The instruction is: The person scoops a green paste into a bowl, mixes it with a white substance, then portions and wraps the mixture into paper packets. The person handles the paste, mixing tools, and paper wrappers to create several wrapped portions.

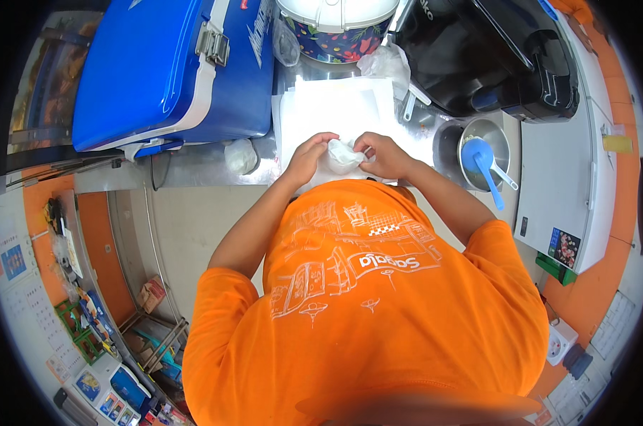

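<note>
Close to my waist, a small white bundle (344,157), wrapped in thin paper or plastic, is between my two hands. My left hand (307,161) pinches its wrapping at the upper left with fingertips and thumb. On the other side my right hand (384,155) has its bent fingers and thumb on the wrapping's right edge. Beneath the bundle lies a stack of white paper sheets (337,109) on the steel worktop (193,169). What the bundle contains is hidden. A similar white wrapped bundle (241,157) rests on the worktop to the left.
A blue cooler box (236,80) stands at left, a flower-patterned container (335,40) with white lid at the back. To the right are a black appliance (460,53), a white plastic bag (388,64), white-handled utensils (415,101) and a steel bowl (501,144) holding a blue ladle (478,154).
</note>
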Tool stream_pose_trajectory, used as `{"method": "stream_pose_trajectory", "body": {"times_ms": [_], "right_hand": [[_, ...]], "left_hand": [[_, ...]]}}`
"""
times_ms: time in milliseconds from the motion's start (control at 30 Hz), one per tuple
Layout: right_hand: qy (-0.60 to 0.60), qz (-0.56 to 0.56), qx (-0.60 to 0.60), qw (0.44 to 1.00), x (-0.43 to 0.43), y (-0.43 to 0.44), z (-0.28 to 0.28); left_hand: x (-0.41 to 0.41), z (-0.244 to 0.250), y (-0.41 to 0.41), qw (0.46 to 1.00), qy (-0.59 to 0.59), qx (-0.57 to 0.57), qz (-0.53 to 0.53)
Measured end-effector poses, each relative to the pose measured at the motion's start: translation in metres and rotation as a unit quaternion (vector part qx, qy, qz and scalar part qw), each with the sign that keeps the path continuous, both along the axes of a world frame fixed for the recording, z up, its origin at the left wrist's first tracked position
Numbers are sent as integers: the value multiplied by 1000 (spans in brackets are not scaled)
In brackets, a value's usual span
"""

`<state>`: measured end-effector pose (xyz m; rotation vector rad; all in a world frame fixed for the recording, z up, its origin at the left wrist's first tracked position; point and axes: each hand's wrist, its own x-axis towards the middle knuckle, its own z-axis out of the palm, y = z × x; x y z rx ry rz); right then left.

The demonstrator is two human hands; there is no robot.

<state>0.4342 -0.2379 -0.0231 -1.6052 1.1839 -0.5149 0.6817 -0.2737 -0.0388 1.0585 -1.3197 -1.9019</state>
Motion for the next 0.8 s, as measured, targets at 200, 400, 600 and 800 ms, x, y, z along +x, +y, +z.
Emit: {"method": "stream_pose_trajectory", "body": {"times_ms": [200,400,600,800], "right_hand": [[-110,19,89,990,16,-9,53],[-166,107,-12,980,28,-9,31],[29,170,-123,977,36,12,-3],[187,85,-239,949,27,-10,-57]], "left_hand": [[-9,2,11,989,68,132,8],[-7,33,50,928,166,331,36],[7,20,122,905,137,386,114],[41,1,165,880,212,379,192]]}}
